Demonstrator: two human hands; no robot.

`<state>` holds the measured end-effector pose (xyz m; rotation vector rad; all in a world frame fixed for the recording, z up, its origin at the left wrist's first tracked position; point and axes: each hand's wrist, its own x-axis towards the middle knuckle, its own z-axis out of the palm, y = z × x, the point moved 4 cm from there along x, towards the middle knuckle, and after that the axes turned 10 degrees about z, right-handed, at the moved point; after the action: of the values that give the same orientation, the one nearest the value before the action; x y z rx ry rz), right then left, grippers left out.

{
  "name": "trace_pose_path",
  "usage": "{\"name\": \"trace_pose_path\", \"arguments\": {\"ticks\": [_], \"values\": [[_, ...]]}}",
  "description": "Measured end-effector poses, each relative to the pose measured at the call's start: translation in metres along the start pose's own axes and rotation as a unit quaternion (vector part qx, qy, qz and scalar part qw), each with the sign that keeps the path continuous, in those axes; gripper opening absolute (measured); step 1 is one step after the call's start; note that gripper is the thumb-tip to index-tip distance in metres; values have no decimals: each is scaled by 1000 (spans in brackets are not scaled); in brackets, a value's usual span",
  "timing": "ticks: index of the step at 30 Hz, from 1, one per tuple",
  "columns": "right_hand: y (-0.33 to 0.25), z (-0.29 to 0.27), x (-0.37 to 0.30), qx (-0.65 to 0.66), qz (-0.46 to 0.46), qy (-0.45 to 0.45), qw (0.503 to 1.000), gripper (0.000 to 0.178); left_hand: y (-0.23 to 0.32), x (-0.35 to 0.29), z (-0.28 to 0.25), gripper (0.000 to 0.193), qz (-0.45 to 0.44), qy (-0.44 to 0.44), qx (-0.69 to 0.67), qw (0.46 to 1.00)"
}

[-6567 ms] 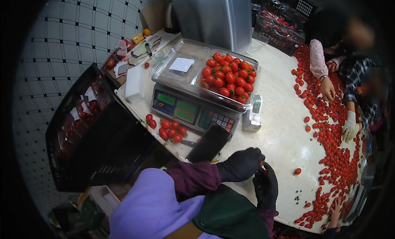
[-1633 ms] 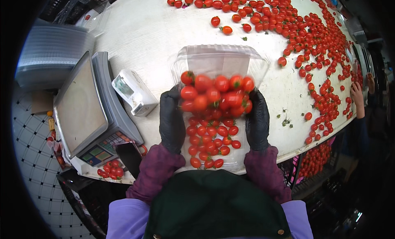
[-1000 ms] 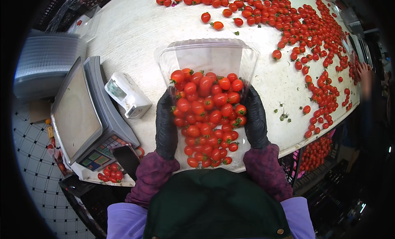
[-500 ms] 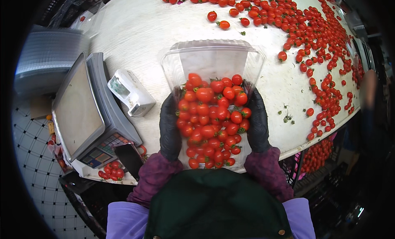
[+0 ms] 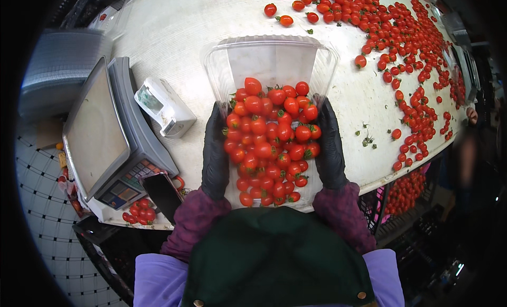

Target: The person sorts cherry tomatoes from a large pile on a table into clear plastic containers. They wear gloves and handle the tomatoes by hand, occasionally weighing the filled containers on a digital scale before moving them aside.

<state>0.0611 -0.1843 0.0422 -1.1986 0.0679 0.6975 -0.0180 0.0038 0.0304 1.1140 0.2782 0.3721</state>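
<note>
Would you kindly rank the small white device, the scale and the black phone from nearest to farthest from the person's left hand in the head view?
1. Small white device, just left of the left hand.
2. Black phone, lower left.
3. Scale, farther left; close to the phone's rank.

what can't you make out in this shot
Head view only:
- Palms and fingertips of left hand and right hand: hidden behind the tub of tomatoes.
- Scale keys and display: too small.
- Phone: partly hidden by a sleeve.
- Person at the right edge: blurred and dark.
</note>
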Motion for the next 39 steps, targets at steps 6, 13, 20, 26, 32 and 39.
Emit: {"name": "trace_pose_path", "arguments": {"ticks": [6,13,20,26,32,39], "values": [[9,0,-4,-38,-12,19,999,58,0,-1,-1,69,2,34,50,998],[19,-7,-7,-82,-43,35,995,57,12,8,2,64,-52,-23,99,993],[20,2,-4,-40,-8,77,996,52,4,1,-2,47,0,-28,27,999],[13,0,-7,-81,-14,97,992,53,-20,2,-33,49,21,28,164,986],[34,-18,-8,-63,-95,64,991,66,-29,-4,-46,52,32,109,160,981],[34,-9,-8,45,-150,24,987,67,-12,-7,-19,74,150,-79,203,964]]}}
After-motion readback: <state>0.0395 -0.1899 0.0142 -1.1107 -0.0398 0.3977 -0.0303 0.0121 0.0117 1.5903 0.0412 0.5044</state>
